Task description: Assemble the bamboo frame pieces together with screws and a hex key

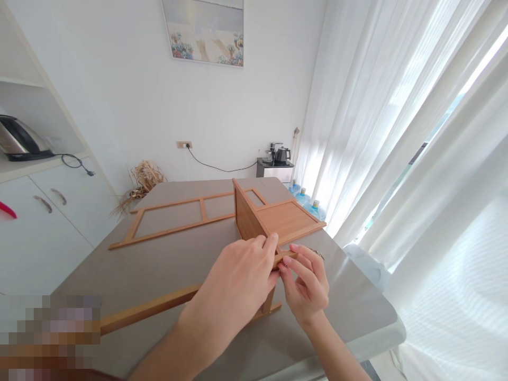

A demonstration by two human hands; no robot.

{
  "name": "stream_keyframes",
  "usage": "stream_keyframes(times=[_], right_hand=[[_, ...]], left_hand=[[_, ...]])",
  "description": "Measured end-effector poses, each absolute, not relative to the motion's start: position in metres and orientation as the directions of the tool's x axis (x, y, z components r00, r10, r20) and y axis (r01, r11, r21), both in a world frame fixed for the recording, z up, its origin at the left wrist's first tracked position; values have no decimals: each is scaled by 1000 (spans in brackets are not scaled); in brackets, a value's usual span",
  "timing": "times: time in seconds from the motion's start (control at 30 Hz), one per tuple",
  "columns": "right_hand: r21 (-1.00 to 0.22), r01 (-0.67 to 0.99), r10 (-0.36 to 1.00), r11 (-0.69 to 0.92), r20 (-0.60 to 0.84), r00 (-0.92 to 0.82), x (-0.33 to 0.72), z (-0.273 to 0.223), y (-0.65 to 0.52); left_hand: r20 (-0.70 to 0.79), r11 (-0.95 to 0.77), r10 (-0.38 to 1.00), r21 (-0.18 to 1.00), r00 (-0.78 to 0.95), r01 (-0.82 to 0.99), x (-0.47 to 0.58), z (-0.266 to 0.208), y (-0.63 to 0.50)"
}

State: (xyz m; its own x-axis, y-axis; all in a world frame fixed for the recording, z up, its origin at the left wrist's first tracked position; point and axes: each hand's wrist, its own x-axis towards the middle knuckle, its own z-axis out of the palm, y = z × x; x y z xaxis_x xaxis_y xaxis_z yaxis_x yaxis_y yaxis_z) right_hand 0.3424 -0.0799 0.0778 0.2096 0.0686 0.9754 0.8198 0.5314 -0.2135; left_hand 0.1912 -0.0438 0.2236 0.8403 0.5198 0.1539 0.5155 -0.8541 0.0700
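Head view: a slim brown wooden rail [279, 260], roughly parallel to the near edge of the grey desk [349, 307], is clamped by the left hand [240, 272], its right end pinched by the right hand [307, 283].

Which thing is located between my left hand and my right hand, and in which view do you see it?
A short stretch of wooden bar lies between your left hand and right hand, as the head view shows.

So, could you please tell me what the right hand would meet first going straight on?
Probably the wooden bar that the right hand seems to be touching; depth there is unclear.
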Motion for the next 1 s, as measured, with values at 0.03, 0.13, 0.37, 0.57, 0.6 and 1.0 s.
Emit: stream_keyframes(times=[0.03,0.13,0.37,0.57,0.6,1.0], right_hand=[[-215,817,72,535,975,210,342,78,-80],[-218,806,79,550,975,210,342,78,-80],[-227,798,88,559,973,215,342,76,-82],[-239,798,97,554,970,223,341,73,-86],[-241,793,98,559,969,226,340,72,-86],[-216,853,108,475,976,186,340,71,-94]], left_hand=[[204,-846,525,23,826,532,191,221,-45],[331,-848,493,-25,805,530,186,211,-44],[489,-895,341,-94,803,437,184,194,-38],[615,-881,216,-213,759,423,188,181,-40],[630,-880,203,-219,750,423,188,179,-41],[577,-920,290,-51,764,388,184,186,-44]])
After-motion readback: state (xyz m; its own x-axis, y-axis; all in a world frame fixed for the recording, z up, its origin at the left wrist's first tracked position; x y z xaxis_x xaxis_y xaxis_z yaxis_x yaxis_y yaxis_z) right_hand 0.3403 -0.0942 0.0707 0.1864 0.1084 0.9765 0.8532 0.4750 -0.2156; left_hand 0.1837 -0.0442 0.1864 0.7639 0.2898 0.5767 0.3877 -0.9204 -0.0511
